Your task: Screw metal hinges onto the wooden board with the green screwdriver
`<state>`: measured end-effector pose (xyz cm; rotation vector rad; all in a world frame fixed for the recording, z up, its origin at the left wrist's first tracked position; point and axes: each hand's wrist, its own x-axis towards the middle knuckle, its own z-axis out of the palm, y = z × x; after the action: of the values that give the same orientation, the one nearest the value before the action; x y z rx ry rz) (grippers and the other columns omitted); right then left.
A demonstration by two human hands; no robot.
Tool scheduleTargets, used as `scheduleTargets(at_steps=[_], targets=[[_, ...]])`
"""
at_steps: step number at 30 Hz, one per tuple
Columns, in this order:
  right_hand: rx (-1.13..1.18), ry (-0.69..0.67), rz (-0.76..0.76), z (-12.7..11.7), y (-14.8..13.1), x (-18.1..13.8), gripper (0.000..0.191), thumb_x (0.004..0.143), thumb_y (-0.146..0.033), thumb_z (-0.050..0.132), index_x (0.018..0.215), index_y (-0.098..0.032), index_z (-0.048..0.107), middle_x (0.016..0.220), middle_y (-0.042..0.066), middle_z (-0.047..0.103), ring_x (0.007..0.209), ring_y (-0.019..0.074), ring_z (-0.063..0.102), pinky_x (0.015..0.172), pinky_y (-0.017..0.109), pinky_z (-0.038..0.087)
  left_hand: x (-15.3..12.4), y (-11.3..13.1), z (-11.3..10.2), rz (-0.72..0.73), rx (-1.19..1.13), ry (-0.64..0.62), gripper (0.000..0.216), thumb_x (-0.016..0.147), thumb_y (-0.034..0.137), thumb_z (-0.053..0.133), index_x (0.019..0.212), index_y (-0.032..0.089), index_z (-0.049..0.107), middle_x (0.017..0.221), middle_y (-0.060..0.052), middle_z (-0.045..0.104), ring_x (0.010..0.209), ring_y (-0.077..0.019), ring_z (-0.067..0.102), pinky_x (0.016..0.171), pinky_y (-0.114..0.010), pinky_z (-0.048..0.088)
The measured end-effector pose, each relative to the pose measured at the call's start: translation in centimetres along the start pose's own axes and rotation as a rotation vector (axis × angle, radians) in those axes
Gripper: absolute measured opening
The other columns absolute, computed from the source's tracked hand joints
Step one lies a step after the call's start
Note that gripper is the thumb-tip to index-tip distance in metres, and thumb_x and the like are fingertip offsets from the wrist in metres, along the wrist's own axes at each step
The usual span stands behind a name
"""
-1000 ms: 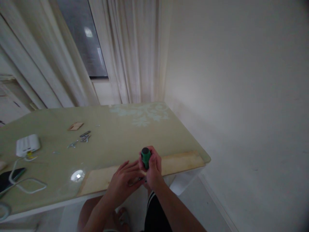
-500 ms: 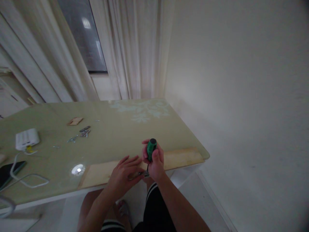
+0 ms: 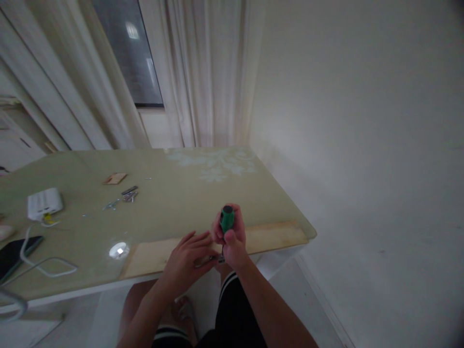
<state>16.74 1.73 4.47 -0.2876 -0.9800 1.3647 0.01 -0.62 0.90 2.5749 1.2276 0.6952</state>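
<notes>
I have the right hand [image 3: 234, 244] clasped around a green screwdriver [image 3: 226, 220] above the wooden board [image 3: 277, 236], left hand [image 3: 185, 258] across it (whether pinching, I can't tell from here), the flower-patterned table [image 3: 181, 208] beneath and curtains [image 3: 212, 77] beyond.

Place: room in a home, judged from furnishings. Pale full curtains [image 3: 213, 72] hang on both sides of a dark window [image 3: 126, 53]; bright patch in the pane. Plain white wall [image 3: 355, 121] at right, pale floor [image 3: 300, 304] below. Table [image 3: 188, 203]: greenish glossy top, rounded near right corner, pale leafy pattern [image 3: 221, 166] by the far right corner; domestic type. On the left part of the surface: white device [image 3: 45, 204] with cable [image 3: 50, 276], dark phone-like slab [image 3: 16, 256]. Person wears black striped shorts [image 3: 235, 319] and open footwear [image 3: 186, 309]; casual dress.
</notes>
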Motion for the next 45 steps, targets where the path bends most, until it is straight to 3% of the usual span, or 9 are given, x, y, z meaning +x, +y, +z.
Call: scheduleTargets(at_steps=[4,7,13,20,26,32,37,42,45], targets=[[-0.05,0.028,-0.006,-0.2,-0.2,0.1,0.037,0.094,-0.061,0.07,0.105,-0.027,0.06,0.074,-0.004,0.054,0.057,0.0105,0.04,0.049,0.023,0.029,-0.1,-0.2,0.4,-0.004,0.004,0.011,0.019,0.092,0.034,0.079,0.111,0.038,0.08,0.134,0.001,0.075,0.132,-0.0273,0.066,0.121,-0.054,0.042],[-0.109,0.044,-0.005,-0.4,-0.2,0.1,0.05,0.097,-0.07,0.058,0.099,-0.021,0.065,0.075,0.0,0.053,0.059,0.0112,0.041,0.05,0.025,0.029,-0.1,-0.3,0.5,0.007,0.009,0.01,0.019,0.092,0.034,0.078,0.111,0.037,0.08,0.136,0.0,0.074,0.134,-0.0276,0.065,0.121,-0.054,0.042],[-0.011,0.101,-0.042,0.0,-0.1,0.3,0.044,0.084,-0.056,0.082,0.11,-0.031,0.056,0.072,-0.007,0.049,0.055,0.0098,0.035,0.048,0.021,0.025,-0.2,-0.4,0.5,0.006,0.022,-0.003,0.02,0.094,0.036,0.077,0.114,0.039,0.079,0.145,0.0,0.068,0.137,-0.0281,0.062,0.121,-0.056,0.042],[-0.001,0.064,0.029,0.1,-0.9,0.8,0.052,0.094,-0.072,0.06,0.094,-0.02,0.065,0.07,-0.003,0.049,0.054,0.0093,0.036,0.047,0.024,0.026,-0.2,-0.4,0.5,-0.012,0.0,-0.022,0.019,0.094,0.036,0.077,0.113,0.039,0.08,0.146,0.001,0.067,0.139,-0.0293,0.061,0.121,-0.059,0.041],[0.023,0.125,-0.032,0.1,-0.5,0.7,0.042,0.088,-0.06,0.077,0.109,-0.03,0.057,0.073,-0.006,0.053,0.053,0.0093,0.037,0.046,0.021,0.025,-0.1,-0.4,0.4,-0.005,0.005,-0.008,0.018,0.094,0.036,0.077,0.111,0.038,0.08,0.147,0.0,0.066,0.139,-0.0295,0.061,0.12,-0.059,0.043],[0.016,0.084,0.025,0.2,-0.3,1.0,0.057,0.097,-0.075,0.053,0.094,-0.02,0.067,0.064,-0.004,0.049,0.048,0.008,0.033,0.043,0.022,0.023,-0.1,-0.3,0.4,-0.01,-0.001,0.001,0.019,0.093,0.035,0.078,0.111,0.038,0.081,0.143,0.0,0.07,0.136,-0.0284,0.063,0.122,-0.057,0.041],[0.07,0.112,-0.015,0.0,-0.1,0.6,0.047,0.081,-0.056,0.086,0.11,-0.032,0.058,0.07,-0.007,0.054,0.053,0.0089,0.036,0.044,0.018,0.023,-0.1,-0.4,0.5,-0.006,0.015,-0.013,0.021,0.092,0.035,0.079,0.112,0.039,0.08,0.145,0.001,0.068,0.137,-0.0286,0.062,0.122,-0.057,0.041],[-0.022,0.072,0.042,-0.4,0.3,0.5,0.044,0.098,-0.067,0.061,0.103,-0.023,0.064,0.065,-0.004,0.054,0.049,0.0081,0.034,0.042,0.02,0.023,-0.1,-0.4,0.4,-0.005,0.022,-0.018,0.02,0.093,0.036,0.077,0.113,0.041,0.08,0.14,0.003,0.072,0.135,-0.0275,0.064,0.122,-0.056,0.041],[-0.032,0.034,0.044,-0.6,0.6,0.5,0.053,0.092,-0.072,0.064,0.104,-0.021,0.066,0.068,-0.003,0.056,0.05,0.0078,0.035,0.042,0.02,0.024,-0.1,-0.3,0.3,-0.001,0.022,-0.025,0.02,0.094,0.036,0.076,0.113,0.041,0.079,0.137,0.003,0.073,0.133,-0.027,0.065,0.123,-0.056,0.04]])
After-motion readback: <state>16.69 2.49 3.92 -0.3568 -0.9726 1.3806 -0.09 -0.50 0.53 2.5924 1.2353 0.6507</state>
